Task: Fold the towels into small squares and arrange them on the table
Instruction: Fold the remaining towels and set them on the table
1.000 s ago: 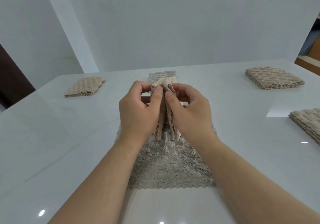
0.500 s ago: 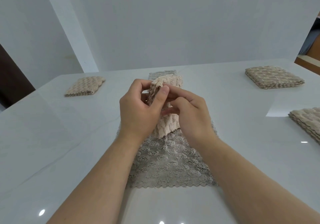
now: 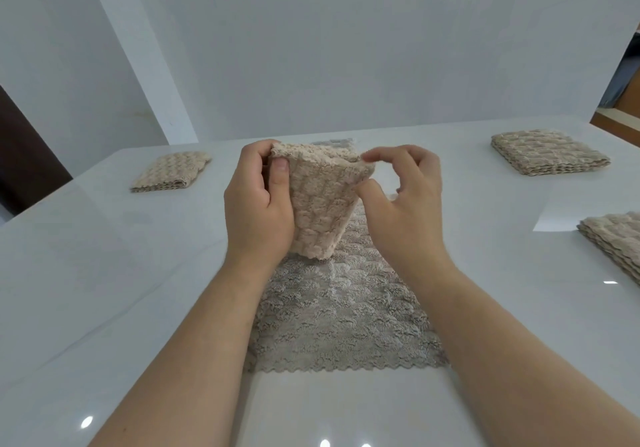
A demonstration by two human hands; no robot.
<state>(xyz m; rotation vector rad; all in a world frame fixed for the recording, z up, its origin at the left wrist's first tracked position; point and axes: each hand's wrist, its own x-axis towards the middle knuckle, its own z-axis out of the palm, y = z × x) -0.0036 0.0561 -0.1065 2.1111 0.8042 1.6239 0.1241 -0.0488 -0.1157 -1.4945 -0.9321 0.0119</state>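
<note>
I hold a beige textured towel [image 3: 320, 204] up above the white table [image 3: 104, 273], partly unfolded into a hanging panel. My left hand [image 3: 258, 204] grips its upper left edge, thumb on the front. My right hand [image 3: 401, 197] pinches its upper right corner between thumb and forefinger. Under it a grey towel [image 3: 343, 322] lies spread flat on the table, running away from me; its far end [image 3: 332, 141] shows beyond the held towel.
One folded beige towel [image 3: 171, 172] lies at the far left. A stack of folded beige towels [image 3: 549, 152] sits at the far right, and another stack [image 3: 616, 242] is at the right edge. The wall stands right behind the table.
The beige towel was bunched narrow between both hands; it has now been opened out wider. My right hand moved to the right, drawing the corner away from my left hand.
</note>
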